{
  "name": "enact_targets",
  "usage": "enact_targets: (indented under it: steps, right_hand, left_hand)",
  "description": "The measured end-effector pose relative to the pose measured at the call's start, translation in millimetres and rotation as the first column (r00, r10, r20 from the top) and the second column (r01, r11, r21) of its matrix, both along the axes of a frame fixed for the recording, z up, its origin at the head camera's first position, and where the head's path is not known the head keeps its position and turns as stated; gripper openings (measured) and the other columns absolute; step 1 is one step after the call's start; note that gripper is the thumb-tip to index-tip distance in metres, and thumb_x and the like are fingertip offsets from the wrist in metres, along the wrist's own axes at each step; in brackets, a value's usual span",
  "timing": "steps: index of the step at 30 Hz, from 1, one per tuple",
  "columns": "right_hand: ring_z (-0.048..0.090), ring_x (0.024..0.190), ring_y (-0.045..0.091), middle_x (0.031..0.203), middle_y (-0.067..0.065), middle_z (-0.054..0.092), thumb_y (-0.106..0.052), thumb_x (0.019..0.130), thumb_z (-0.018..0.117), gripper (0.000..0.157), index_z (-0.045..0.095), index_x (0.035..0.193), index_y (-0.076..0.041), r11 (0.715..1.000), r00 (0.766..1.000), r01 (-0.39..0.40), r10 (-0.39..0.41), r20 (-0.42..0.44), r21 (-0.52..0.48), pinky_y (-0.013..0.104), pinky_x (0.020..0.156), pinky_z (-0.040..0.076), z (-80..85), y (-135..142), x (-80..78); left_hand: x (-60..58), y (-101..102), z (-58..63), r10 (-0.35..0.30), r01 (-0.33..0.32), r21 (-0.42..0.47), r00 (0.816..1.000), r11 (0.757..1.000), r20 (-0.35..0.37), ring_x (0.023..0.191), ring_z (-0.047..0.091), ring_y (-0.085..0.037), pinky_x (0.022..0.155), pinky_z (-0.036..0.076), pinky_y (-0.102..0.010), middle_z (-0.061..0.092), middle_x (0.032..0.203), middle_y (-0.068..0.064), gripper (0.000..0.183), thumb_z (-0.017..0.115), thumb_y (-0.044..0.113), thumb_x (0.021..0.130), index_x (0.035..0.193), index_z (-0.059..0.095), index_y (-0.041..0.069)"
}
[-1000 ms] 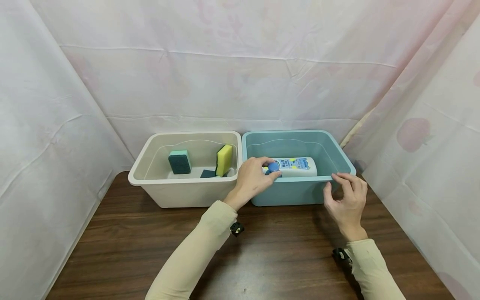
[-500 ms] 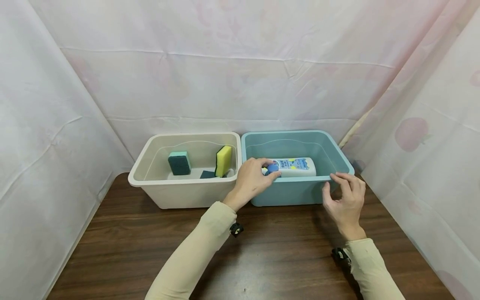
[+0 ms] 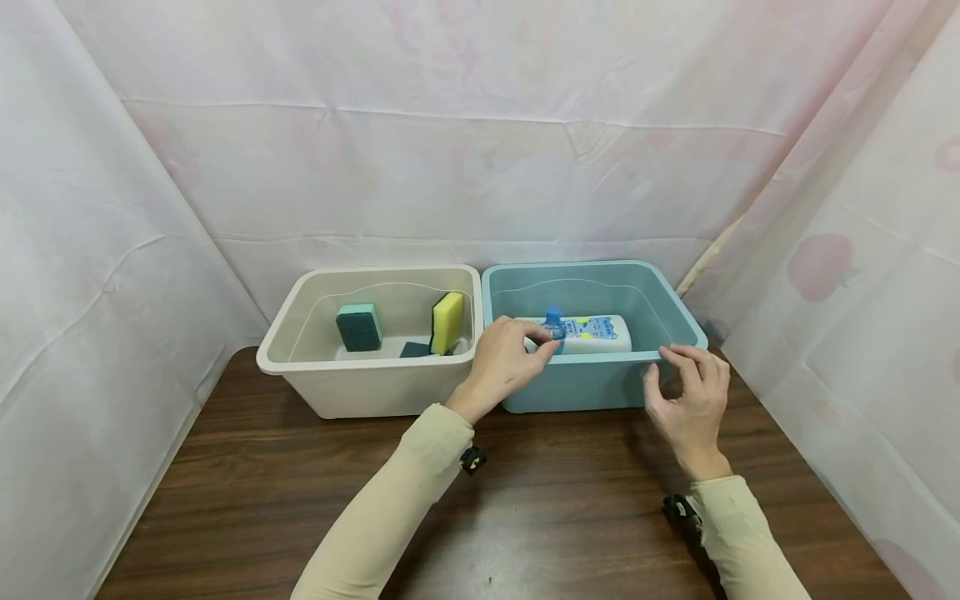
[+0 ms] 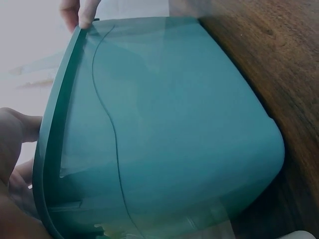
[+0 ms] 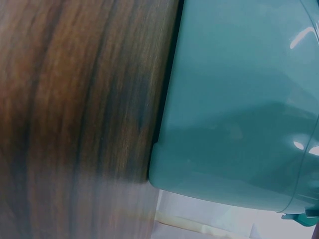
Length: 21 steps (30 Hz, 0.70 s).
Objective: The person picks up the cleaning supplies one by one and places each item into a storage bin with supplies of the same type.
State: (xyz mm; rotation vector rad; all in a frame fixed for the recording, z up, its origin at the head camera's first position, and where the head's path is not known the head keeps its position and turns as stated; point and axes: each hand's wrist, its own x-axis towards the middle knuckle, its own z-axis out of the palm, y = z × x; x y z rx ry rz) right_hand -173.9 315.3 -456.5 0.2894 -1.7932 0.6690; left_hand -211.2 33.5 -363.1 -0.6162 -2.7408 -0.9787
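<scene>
In the head view, my left hand [image 3: 502,354] is at the front left corner of the blue bin [image 3: 600,387], thumb and forefinger curved inward. At their tips is a small clear bottle with a blue cap [image 3: 553,315]. Its lower part is hidden, and whether the fingers grip it is unclear. A white bottle with a blue and yellow label [image 3: 596,329] lies on its side behind it in the bin. My right hand [image 3: 692,400] rests bent fingertips on the bin's front right rim; its thumb stands apart in front of the wall.
Left of the blue bin, nearly touching it, stands a cream bin [image 3: 375,387]. It holds a green sponge [image 3: 360,327], a yellow sponge [image 3: 447,323] and a dark flat pad [image 3: 415,349]. A light cloth [image 3: 465,183] hangs behind the wooden table [image 3: 525,517].
The small bottle's blue cap, earlier between my left thumb and forefinger, now points up and away above them. Those fingertips have drawn closer together. My right hand stays put.
</scene>
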Motion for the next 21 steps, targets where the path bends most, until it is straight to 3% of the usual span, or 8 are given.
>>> enact_targets:
  steps: [9, 16, 21]
  right_hand:
    - [0.055, 0.1, 0.051, 0.111, 0.027, 0.071, -0.014, 0.088, 0.072, 0.024, 0.079, 0.104, 0.002, 1.0, 1.0, -0.001, 0.001, 0.003, 0.001, 0.047, 0.099, 0.039, -1.2, -0.3, -1.5]
    - [0.055, 0.1, 0.051, 0.111, 0.027, 0.07, -0.016, 0.089, 0.071, 0.026, 0.078, 0.104, 0.003, 1.0, 1.0, -0.006, 0.006, 0.006, 0.001, 0.053, 0.097, 0.039, -1.5, -1.2, -1.8]
    - [0.055, 0.1, 0.051, 0.11, 0.027, 0.071, -0.014, 0.088, 0.071, 0.025, 0.079, 0.104, 0.003, 1.0, 1.0, -0.006, 0.006, -0.001, 0.002, 0.049, 0.098, 0.039, -0.8, -2.0, -1.9]
  left_hand:
    - [-2.8, -1.4, -2.2, -0.02, 0.02, 0.044, 1.0, 0.999, -0.002, 0.107, 0.068, -0.024, 0.089, 0.05, -0.035, 0.082, 0.109, 0.004, 0.022, 0.073, 0.036, 0.1, 0.11, 0.086, 0.021]
    - [-1.7, -5.3, -2.9, -0.028, 0.028, 0.075, 1.0, 0.997, -0.01, 0.111, 0.069, -0.024, 0.094, 0.052, -0.037, 0.081, 0.116, 0.004, 0.024, 0.073, 0.035, 0.1, 0.113, 0.084, 0.018]
    - [1.4, -8.7, -4.2, -0.04, 0.044, 0.138, 0.999, 0.989, -0.029, 0.114, 0.07, -0.027, 0.098, 0.053, -0.04, 0.081, 0.119, 0.001, 0.026, 0.074, 0.032, 0.099, 0.116, 0.082, 0.015]
